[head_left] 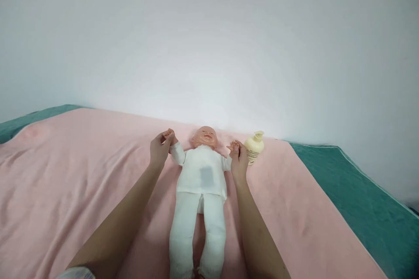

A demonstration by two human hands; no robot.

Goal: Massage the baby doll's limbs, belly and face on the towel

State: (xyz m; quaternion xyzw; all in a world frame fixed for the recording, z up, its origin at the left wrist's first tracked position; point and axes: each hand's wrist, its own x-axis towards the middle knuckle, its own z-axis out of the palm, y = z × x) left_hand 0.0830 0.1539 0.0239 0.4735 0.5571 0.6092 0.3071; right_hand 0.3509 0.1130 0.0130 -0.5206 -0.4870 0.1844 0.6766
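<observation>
A baby doll (191, 172) with a white cloth body lies on its back, its head toward the wall and its legs toward me. A grey square patch marks the front of its torso. My left hand (159, 147) is closed on the doll's hand at the left, thumb across its small fingers. At the right, my right hand (239, 162) grips the doll's other hand in the same way. Both doll arms are spread out to the sides and bent upward. Just beyond my right hand stands a pale yellow pump bottle (257, 144), partly covered by my fingers.
A pink blanket (301, 213) with folds at the left lies under the doll. Green cloth (356, 187) shows beyond its right edge and at the far left corner. A plain white wall (209, 43) rises behind the bed.
</observation>
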